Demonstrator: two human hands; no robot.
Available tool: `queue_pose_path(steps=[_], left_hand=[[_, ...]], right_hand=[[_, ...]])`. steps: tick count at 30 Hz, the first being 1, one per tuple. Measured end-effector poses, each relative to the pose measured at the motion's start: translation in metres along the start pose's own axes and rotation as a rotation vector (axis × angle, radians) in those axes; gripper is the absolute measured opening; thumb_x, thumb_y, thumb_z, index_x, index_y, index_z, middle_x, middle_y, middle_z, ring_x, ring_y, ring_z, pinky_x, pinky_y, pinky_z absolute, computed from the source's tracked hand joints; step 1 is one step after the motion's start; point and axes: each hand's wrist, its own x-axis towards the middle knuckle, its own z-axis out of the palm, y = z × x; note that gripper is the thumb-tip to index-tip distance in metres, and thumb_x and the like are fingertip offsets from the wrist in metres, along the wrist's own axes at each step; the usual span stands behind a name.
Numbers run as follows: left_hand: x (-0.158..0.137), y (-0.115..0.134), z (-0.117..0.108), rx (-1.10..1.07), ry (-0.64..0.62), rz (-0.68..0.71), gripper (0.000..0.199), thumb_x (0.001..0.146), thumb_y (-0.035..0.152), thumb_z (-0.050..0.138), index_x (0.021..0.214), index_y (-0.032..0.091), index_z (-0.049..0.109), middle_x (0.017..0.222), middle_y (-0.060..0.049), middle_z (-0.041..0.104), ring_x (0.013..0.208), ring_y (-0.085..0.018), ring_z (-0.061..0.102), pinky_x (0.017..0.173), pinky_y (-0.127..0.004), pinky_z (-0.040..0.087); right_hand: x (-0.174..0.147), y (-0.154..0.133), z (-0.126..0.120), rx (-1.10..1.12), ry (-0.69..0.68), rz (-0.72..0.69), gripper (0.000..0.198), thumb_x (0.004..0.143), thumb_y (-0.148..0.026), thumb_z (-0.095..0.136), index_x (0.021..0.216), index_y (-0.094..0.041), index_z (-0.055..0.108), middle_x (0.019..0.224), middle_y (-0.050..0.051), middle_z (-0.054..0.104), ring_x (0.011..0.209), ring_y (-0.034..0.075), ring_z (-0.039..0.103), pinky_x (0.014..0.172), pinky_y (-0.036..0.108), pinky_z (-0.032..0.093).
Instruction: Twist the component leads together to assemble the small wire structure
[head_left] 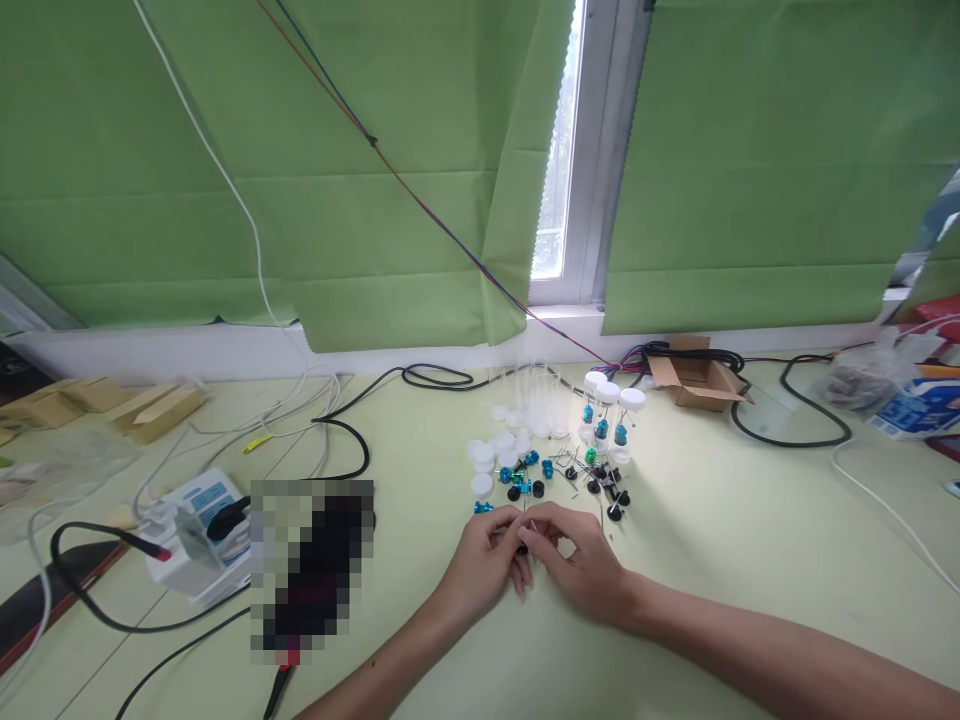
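Observation:
My left hand (480,562) and my right hand (581,560) meet fingertip to fingertip over the table. The left fingers are closed round a small black part (523,549), mostly hidden by them. My right hand pinches a thin metal rod (533,524) at that part. Just beyond lie small blue metal fittings (526,487), a green fitting (590,456), black knob-like pieces with stems (615,512) and thin bent metal keys (570,470). White round caps (482,485) are grouped on the left. Clear tubes with white lids (632,400) stand behind, blue fittings inside.
Empty clear tubes (544,405) stand at the back. An open cardboard box (694,380) sits to the right, near coiled black cable (780,440). On the left are a white power strip (199,540), loose cables and a blurred-out dark object (315,570).

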Motion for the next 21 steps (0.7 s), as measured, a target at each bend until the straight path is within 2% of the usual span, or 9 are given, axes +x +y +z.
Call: queue_pose_path(steps=[21], left_hand=[[-0.0003,0.0007,0.0006,0.01,-0.005,-0.007,0.035,0.087,0.046,0.053,0.073,0.015,0.062,0.055,0.0,0.057,0.044,-0.012,0.055,0.041,-0.022,0.045]], right_hand=[[-0.0002,-0.0028,-0.0001,-0.019,-0.004,-0.004,0.014,0.093,-0.022,0.052,0.092,-0.018,0.065,0.069,0.001,0.064,0.059,0.013,0.056,0.059,0.024,0.046]])
